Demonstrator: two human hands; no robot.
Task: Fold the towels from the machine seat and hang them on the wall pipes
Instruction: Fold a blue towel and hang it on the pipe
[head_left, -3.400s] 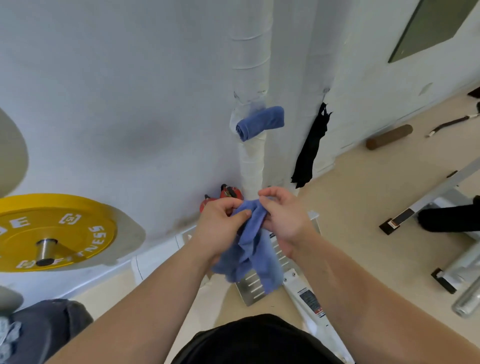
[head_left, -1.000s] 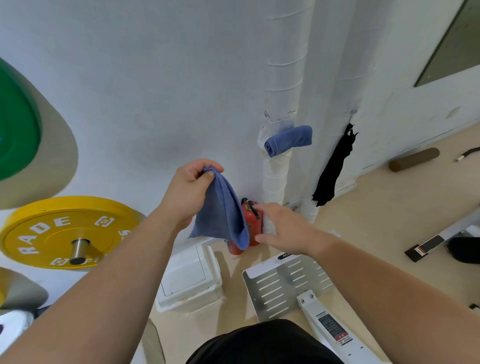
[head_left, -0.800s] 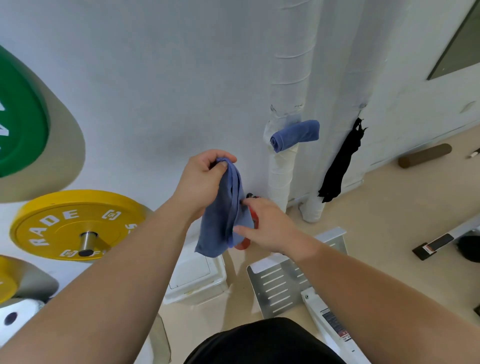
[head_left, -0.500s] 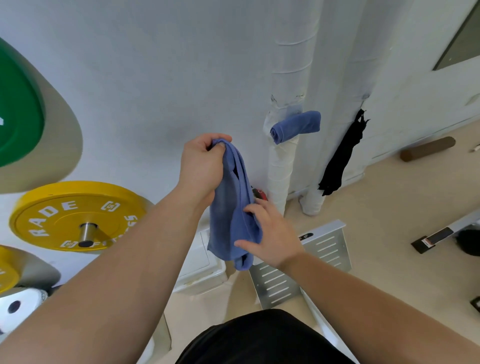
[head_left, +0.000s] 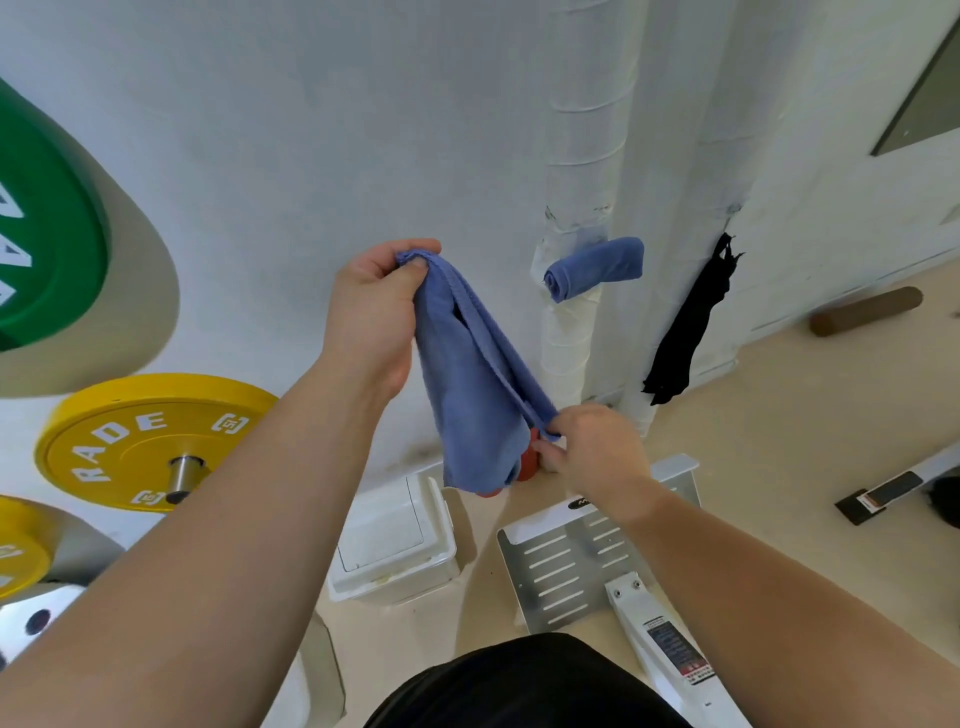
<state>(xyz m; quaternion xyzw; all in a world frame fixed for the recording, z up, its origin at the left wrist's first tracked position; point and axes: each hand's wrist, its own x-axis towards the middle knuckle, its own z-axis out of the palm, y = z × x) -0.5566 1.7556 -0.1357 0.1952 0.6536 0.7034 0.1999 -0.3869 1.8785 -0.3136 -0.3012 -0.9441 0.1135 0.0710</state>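
**Mid-fold on the second towel, a few pointers**

So the left hand (head_left: 374, 312) grips the top of the blue towel (head_left: 467, 395) up in front of the wall. The right hand (head_left: 592, 447) pinches a hem corner lower down on the right. The cloth hangs doubled between them, well clear of the floor.

If it were me, I'd pull that hem taut, line the edges up, then bring the low corner up to the top hand so the fold lands square. A lumpy bundle probably won't sit on a pipe. I'd also keep it off the red extinguisher-looking thing (head_left: 527, 465) right behind it.

Head count:
- two blue towels: the held one, plus a rolled towel (head_left: 597, 267) perched on the left wall pipe (head_left: 587, 130)
- two white wrapped pipes
- one black cloth (head_left: 685, 332) hanging by the right pipe (head_left: 696, 171)
- two yellow weight plates (head_left: 145, 441) on the left
- one green plate (head_left: 47, 234)
- one white box (head_left: 395, 540) on the floor
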